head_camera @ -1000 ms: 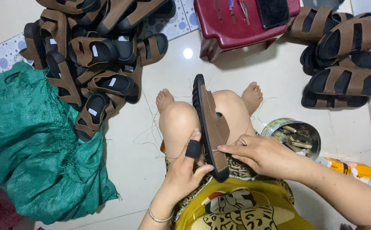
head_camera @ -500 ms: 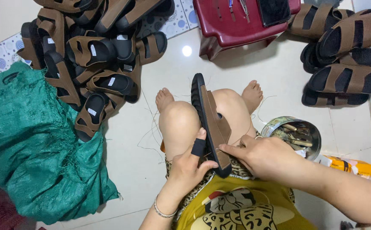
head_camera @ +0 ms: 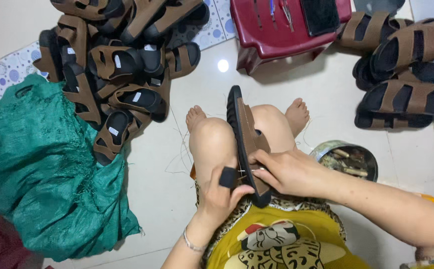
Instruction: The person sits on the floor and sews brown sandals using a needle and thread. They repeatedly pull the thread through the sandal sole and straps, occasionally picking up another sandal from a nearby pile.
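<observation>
A brown sandal with a black sole (head_camera: 243,125) stands on its edge between my knees, toe pointing away from me. My left hand (head_camera: 223,196) grips its near end from the left; a black sleeve covers the thumb. My right hand (head_camera: 285,172) presses on the brown upper from the right, fingertips pinched at the sole's edge close to the left thumb. Thin loose threads hang near my left knee.
A heap of brown and black sandals (head_camera: 120,69) lies at the upper left beside a green woven sack (head_camera: 42,169). More sandals (head_camera: 401,74) are stacked at the upper right. A dark red plastic stool (head_camera: 286,30) stands ahead. A round tin (head_camera: 349,160) with small items sits by my right leg.
My left thumb has slid a little down and along the sandal's edge, and my right hand's fingertips have shifted toward it. The sandal stays between my knees.
</observation>
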